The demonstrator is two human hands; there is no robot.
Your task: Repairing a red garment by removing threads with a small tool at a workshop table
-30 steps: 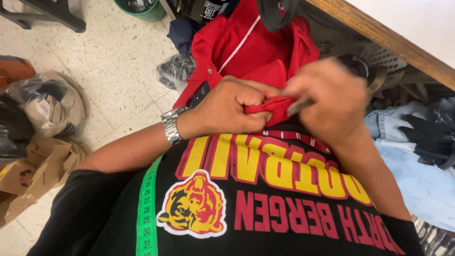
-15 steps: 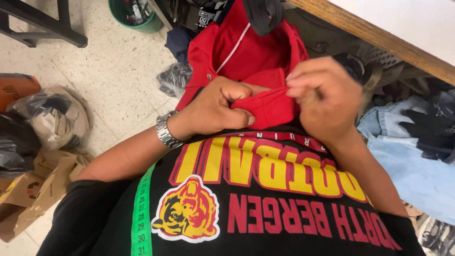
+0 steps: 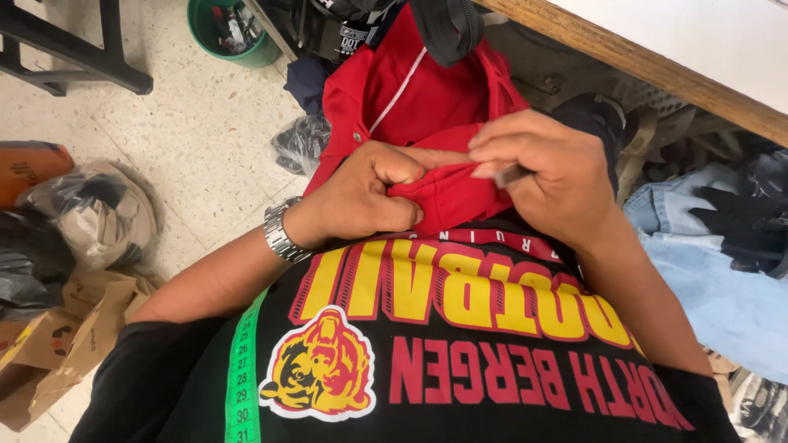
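A green measuring tape (image 3: 242,385) hangs over a black printed T-shirt (image 3: 460,353), closest to the camera, kept within reach of the work. Just beyond it, both hands close on a red garment (image 3: 427,107) held against the chest, seemingly to bring a fold of its edge up close for fine work. The left hand (image 3: 361,197), a metal wristwatch (image 3: 279,231) on its wrist, is clenched around the bunched red fabric, thumb pressing it down to keep it taut. The right hand (image 3: 546,176) pinches the same fold from the other side; something pale and slim shows at its fingertips, too small to identify. The rest of the garment trails away from the body and drapes downward, a white stripe running along it.

Farther out, crumpled brown paper bags (image 3: 57,344) and plastic-wrapped bundles (image 3: 90,213) lie on the speckled floor (image 3: 189,115) to the left. Blue denim (image 3: 706,271) is heaped to the right beneath a wooden table edge (image 3: 632,61). A green bucket (image 3: 230,33) of odds and ends stands at the far edge, near dark bench legs (image 3: 74,57).
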